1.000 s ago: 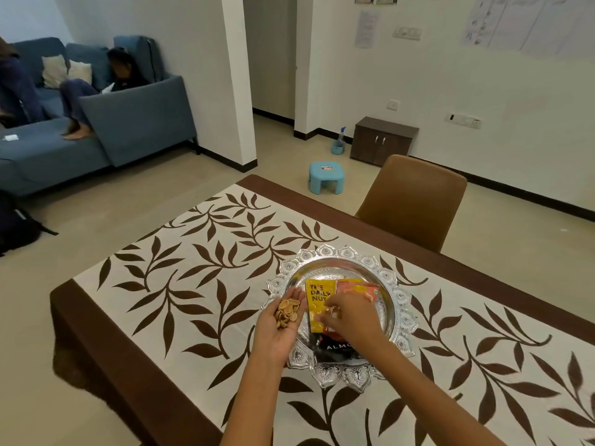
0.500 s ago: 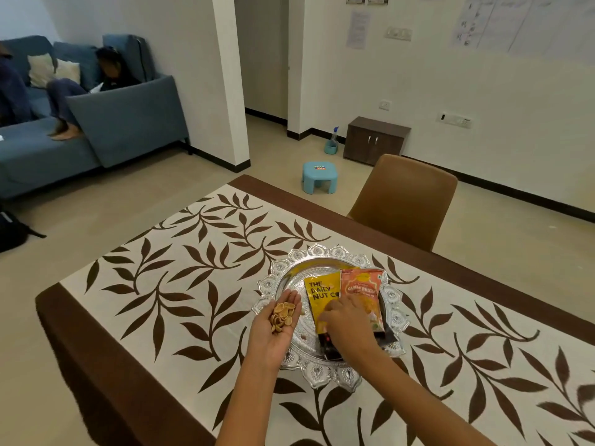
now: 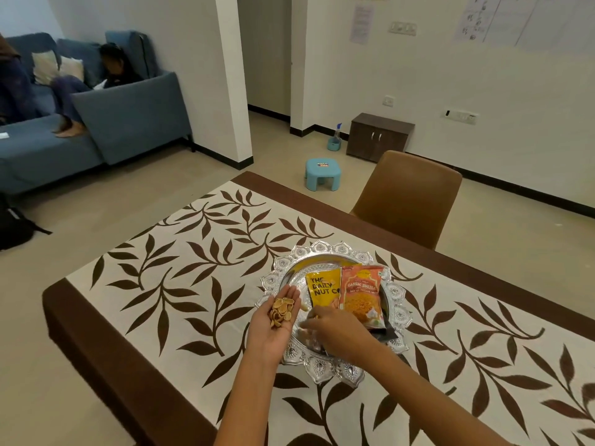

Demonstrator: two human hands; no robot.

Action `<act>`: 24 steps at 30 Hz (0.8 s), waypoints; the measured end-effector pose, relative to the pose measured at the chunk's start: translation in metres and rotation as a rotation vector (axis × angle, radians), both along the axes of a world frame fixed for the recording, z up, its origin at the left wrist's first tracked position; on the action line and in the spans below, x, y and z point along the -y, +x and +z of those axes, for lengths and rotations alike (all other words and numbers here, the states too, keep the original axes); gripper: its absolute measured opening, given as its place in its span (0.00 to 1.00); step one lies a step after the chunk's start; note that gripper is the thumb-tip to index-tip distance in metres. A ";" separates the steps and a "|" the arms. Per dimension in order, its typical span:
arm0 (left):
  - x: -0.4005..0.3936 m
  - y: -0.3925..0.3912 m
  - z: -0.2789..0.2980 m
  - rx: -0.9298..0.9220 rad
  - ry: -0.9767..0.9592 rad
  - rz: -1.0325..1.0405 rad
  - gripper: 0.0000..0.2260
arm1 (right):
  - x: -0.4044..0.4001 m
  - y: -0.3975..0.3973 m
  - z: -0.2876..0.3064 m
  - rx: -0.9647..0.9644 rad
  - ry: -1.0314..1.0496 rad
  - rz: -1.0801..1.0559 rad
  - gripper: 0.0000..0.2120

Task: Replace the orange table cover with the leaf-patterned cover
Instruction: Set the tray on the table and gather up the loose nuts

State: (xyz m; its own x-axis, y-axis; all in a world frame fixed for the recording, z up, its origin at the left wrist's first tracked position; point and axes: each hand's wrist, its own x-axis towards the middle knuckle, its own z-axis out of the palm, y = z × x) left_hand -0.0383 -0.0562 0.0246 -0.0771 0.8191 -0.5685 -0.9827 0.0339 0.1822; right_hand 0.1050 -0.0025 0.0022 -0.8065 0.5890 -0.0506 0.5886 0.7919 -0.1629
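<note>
At far left a blue sofa (image 3: 128,123) stands against the wall with a person (image 3: 106,75) seated on it, and a dark bag (image 3: 14,226) lies on the floor below. The leaf cover (image 3: 180,284), cream with brown leaves and a brown border, lies spread flat over the bench. No orange cover is in view. The left hand (image 3: 277,323) is held palm up over the cover, just at the left rim of the silver tray (image 3: 399,313); its grip is released, flat and cupped, with a small heap of round golden snacks (image 3: 281,312) resting in the palm. The right hand (image 3: 335,333) reaches into the near part of the tray, fingers curled down; whether its grip is pinching anything I cannot tell, as it is blurred. On the tray, beyond that hand, lie a yellow packet (image 3: 322,288) and, touching it on the right, an orange packet (image 3: 362,294). Beyond the bench stand a small blue stool (image 3: 323,169), a brown chair (image 3: 409,197) and a low cabinet (image 3: 380,136) by the wall
</note>
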 end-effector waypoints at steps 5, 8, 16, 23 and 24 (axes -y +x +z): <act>0.002 -0.005 -0.003 -0.015 -0.001 0.007 0.15 | 0.003 -0.002 -0.008 -0.017 0.006 0.101 0.16; 0.004 -0.008 -0.003 -0.016 -0.005 0.011 0.15 | 0.004 -0.006 -0.003 0.011 -0.015 0.089 0.11; 0.006 -0.013 -0.007 -0.006 0.022 0.044 0.15 | 0.002 -0.014 -0.002 0.008 0.013 -0.075 0.13; 0.009 -0.013 -0.010 -0.009 0.031 0.042 0.15 | 0.002 -0.018 -0.004 -0.026 -0.014 -0.120 0.10; 0.010 -0.014 -0.010 -0.009 0.033 0.041 0.15 | 0.006 -0.018 -0.006 -0.017 0.005 -0.102 0.10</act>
State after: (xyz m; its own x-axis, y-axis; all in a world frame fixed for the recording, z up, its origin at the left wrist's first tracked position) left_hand -0.0519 -0.0658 0.0148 -0.1159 0.8336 -0.5401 -0.9814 -0.0125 0.1914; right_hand 0.0868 -0.0080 -0.0035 -0.7430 0.6685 -0.0339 0.6634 0.7288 -0.1696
